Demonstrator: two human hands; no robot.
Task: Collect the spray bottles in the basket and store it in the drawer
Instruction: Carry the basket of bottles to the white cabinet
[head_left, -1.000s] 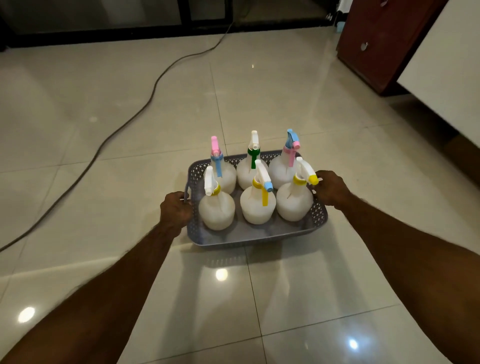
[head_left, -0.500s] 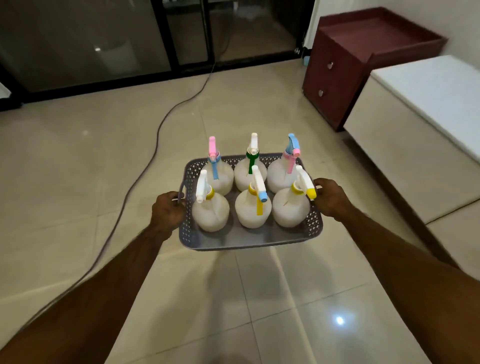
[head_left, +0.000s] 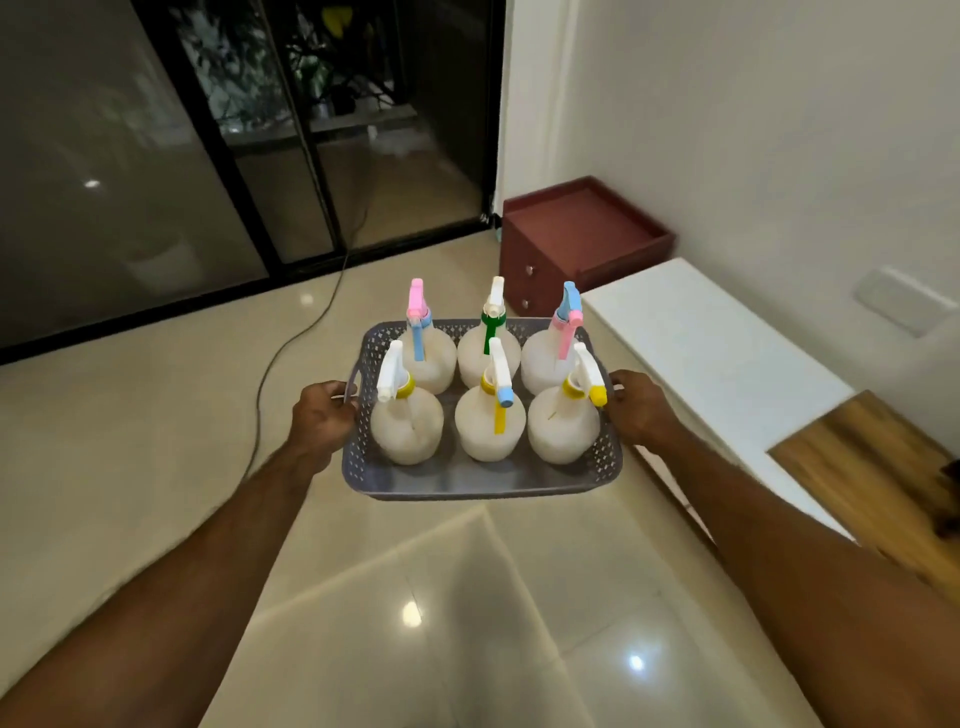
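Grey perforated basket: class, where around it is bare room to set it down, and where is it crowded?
Free: cream tiled floor left of the black cable; white bench top. Crowded: the grey perforated basket itself, six white spray bottles filling it.

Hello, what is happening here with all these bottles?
A person carries a grey perforated plastic basket with both hands: the left hand grips its left handle, the right hand its right side. Six translucent white spray bottles with coloured triggers stand upright inside, in two rows of three. The basket is held above the glossy beige tiled floor. A dark red wooden drawer cabinet stands ahead, its drawers closed.
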